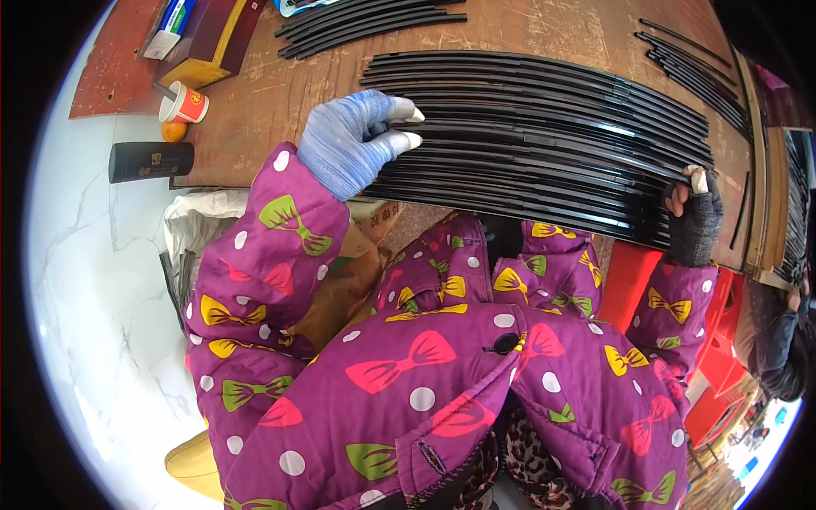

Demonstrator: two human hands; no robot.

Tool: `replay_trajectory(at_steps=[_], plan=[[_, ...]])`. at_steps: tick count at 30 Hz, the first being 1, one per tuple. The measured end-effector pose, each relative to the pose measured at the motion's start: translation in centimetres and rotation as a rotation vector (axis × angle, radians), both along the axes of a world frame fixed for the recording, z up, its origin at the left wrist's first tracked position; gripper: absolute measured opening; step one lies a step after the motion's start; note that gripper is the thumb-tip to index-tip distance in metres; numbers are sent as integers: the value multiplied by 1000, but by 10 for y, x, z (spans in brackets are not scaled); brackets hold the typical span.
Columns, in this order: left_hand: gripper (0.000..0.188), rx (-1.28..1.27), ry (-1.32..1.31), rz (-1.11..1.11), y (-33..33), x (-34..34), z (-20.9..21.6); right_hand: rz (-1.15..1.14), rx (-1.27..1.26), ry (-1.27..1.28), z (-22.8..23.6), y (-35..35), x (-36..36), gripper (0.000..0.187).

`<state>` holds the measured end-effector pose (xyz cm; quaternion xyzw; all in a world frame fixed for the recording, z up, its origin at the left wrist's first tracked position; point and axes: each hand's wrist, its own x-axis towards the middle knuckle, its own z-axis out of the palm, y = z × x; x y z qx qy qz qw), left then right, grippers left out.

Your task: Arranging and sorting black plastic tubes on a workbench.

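Observation:
Long, thin black strips [544,144] lie side by side in a wide row across the wooden table. My left hand [353,140], in a light blue glove with white fingertips, is at their left ends, its thumb and forefinger pinched around one black strip with a small gap showing. At the right ends, my right hand [697,212] wears a dark grey glove with bare fingertips, the thumb wrapped in something pale. Its fingers curl around the end of a strip at the row's edge; the exact grip is partly hidden.
More black strips lie in a bundle [365,25] at the back and another bundle [697,72] at the far right. Left are a paper cup [184,104], an orange fruit [173,132], a black cylinder [151,161] and a dark red box [212,42]. Another person [778,340] is at right.

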<state>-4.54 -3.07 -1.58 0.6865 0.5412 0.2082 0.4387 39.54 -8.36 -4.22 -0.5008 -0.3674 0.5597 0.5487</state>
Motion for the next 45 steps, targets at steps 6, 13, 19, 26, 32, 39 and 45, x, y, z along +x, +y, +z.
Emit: replay_trajectory(at_steps=[6, 13, 19, 26, 32, 39, 45], plan=[[18, 480, 137, -131, -3, 0, 1, -7, -4, 26, 1, 1, -4, 23], [17, 305, 96, -111, -6, 1, 4, -36, -4, 25, 0, 0, -4, 21], [15, -326, -168, 188, -7, 6, 14, -28, 15, 9, -1, 0, -5, 21], [21, -78, -27, 120, -12, 1, 14, -10, 38, -4, 1, 1, -9, 22], [22, 81, 2, -27, -9, 9, 9, -38, 25, 15, -1, -4, 3, 23], [17, 422, 102, -146, -10, 6, 14, -50, 14, 42, 1, -4, -6, 22], [17, 252, 7, -71, -12, 10, 5, -65, 18, 10, 2, -5, -7, 23]])
